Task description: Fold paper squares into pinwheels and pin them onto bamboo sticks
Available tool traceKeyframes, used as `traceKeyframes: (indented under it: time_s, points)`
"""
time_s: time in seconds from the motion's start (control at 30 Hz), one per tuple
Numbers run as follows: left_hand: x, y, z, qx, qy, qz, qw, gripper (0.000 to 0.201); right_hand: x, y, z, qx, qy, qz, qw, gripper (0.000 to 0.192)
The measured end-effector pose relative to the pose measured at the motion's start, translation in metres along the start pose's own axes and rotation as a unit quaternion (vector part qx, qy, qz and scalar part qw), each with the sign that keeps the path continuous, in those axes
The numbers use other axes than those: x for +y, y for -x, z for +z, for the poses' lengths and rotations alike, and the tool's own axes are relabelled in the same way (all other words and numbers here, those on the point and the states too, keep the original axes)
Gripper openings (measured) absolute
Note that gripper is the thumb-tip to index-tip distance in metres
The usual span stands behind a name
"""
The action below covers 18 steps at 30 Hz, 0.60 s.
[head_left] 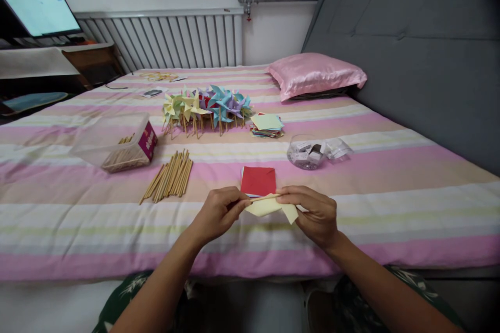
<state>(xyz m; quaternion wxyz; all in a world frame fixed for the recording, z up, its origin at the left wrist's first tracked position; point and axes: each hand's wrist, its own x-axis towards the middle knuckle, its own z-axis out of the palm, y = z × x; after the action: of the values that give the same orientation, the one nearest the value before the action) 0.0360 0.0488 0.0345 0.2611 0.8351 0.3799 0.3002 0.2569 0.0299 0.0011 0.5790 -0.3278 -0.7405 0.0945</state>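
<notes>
Striped bedding (78,218) in pink, cream and pale green lay under everything you worked over. At the far left a lit screen (39,8) stood on a low shelf, with a white radiator (167,39) along the wall behind the bed. Nearer you on the left, a clear plastic box (113,143) with a red label held wooden sticks, and just beside it a loose bundle of sticks (170,176) lay fanned on the cover. Behind those, a row of finished paper pinwheels (205,106) in yellow, blue and purple rested together, with a stack of coloured paper squares (266,125) at its right end. Nothing lay between you and your work.

Your left hand (219,210) and right hand (314,213) were drawn close together, both pinched on the same things: a thin wooden stick (265,198) and a pale yellow paper piece (269,208). The stick ran nearly level from left to right, spanning from your left fingertips to your right ones, its long axis across your view. The yellow paper hung just beneath it, touching it, one corner poking down by your right thumb. A red paper square (258,180) lay flat on the bed just beyond your fingers.

Further right sat a clear bag of small parts (308,155), then a pink satin pillow (316,74) against the grey headboard (410,47).
</notes>
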Motion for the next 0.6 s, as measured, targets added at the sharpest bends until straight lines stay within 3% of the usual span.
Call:
traceKeyframes:
  time_s: [0.2,0.6]
  points:
    - [-0.0046,-0.0007,0.0008,-0.012,0.051,-0.046,0.998,0.028,0.0028,0.0020,0.0012,-0.009,-0.033,0.018,0.999,0.023]
    - [-0.0062,-0.0004,0.0032,0.005,0.029,-0.018,0.999,0.024,0.0021,0.0012,0.0004,0.002,-0.031,0.023,0.999,0.024]
